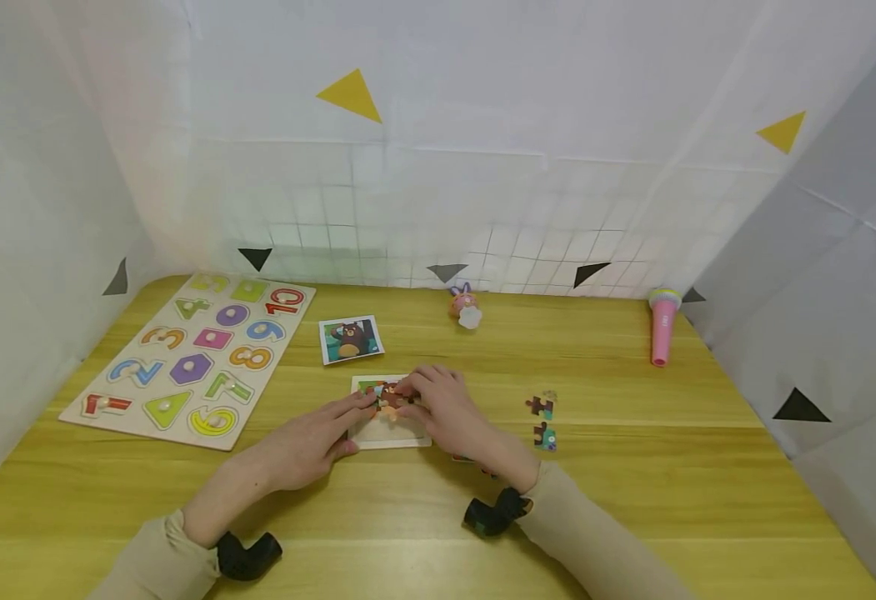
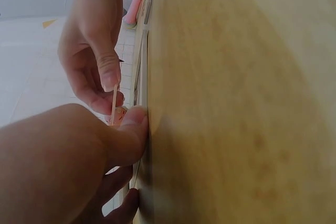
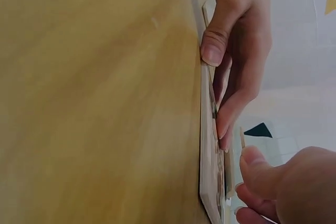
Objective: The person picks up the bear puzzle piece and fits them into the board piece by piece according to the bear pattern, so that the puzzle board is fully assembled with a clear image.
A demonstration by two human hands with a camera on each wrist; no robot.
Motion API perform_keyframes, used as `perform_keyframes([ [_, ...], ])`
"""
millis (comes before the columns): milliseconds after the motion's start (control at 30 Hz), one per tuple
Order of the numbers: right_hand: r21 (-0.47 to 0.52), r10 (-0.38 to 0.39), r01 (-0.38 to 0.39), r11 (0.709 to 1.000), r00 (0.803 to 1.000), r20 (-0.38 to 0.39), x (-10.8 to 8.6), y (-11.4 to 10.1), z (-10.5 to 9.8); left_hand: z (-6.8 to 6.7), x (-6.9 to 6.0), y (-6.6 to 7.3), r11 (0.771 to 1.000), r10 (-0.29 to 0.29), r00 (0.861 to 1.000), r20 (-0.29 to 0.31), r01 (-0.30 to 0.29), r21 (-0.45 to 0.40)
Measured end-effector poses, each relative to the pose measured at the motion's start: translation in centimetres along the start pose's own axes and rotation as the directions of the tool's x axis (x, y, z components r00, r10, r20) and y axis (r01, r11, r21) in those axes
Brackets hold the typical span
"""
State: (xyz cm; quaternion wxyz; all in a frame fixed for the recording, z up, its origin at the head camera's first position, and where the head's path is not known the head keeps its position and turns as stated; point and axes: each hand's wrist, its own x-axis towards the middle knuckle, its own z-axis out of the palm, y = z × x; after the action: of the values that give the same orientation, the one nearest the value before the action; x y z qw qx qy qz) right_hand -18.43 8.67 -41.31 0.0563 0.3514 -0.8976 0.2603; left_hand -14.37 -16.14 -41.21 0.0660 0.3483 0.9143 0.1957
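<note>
A small wooden puzzle tray point(image 1: 391, 438) lies flat in front of me, its upper part filled with jigsaw pieces of a brown bear. My left hand point(image 1: 304, 442) rests on it: in the right wrist view the thumb point(image 3: 212, 51) touches the near edge and the straight fingers reach onto the pieces. Above the tray's right side is my right hand point(image 1: 448, 414). It pinches a thin puzzle piece point(image 2: 114, 103) between thumb and fingers, seen edge-on in both wrist views and raised off the tray. The piece's picture is hard to make out.
Loose puzzle pieces point(image 1: 545, 435) lie to the right, others partly under my right wrist. A bear picture card point(image 1: 351, 340) lies behind the tray. Left stands a number-and-shape board point(image 1: 175, 358); a small pink toy point(image 1: 465, 307) and pink microphone point(image 1: 663, 329) are farther back.
</note>
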Motion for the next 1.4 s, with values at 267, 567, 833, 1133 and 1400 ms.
perform_keyframes([
  [267, 0.005, -0.002, 0.002, 1.0, 1.0, -0.004, 0.1, 0.4, 0.6, -0.1, 0.0, 0.1, 1.0, -0.007, 1.0, 0.0, 0.007, -0.005],
  [567, 0.015, -0.025, 0.025, 1.0, 0.999, -0.021, 0.3, 0.6, 0.9, -0.1, 0.0, 0.0, 1.0, -0.001, 1.0, -0.004, 0.001, 0.001],
  [833, 0.008, -0.028, 0.028, 1.0, 0.999, -0.033, 0.2, 0.8, 1.1, -0.1, 0.1, 0.0, 1.0, -0.001, 1.0, 0.002, 0.001, 0.012],
  [1133, 0.012, -0.047, 0.047, 0.999, 0.998, -0.047, 0.0, 0.7, 1.2, -0.1, 0.0, 0.2, 1.0, -0.009, 1.0, 0.002, 0.009, 0.016],
  [1400, 0.013, -0.036, 0.037, 0.999, 0.998, -0.051, 0.1, 0.7, 1.3, 0.0, 0.0, 0.1, 1.0, -0.005, 1.0, -0.009, 0.005, 0.029],
])
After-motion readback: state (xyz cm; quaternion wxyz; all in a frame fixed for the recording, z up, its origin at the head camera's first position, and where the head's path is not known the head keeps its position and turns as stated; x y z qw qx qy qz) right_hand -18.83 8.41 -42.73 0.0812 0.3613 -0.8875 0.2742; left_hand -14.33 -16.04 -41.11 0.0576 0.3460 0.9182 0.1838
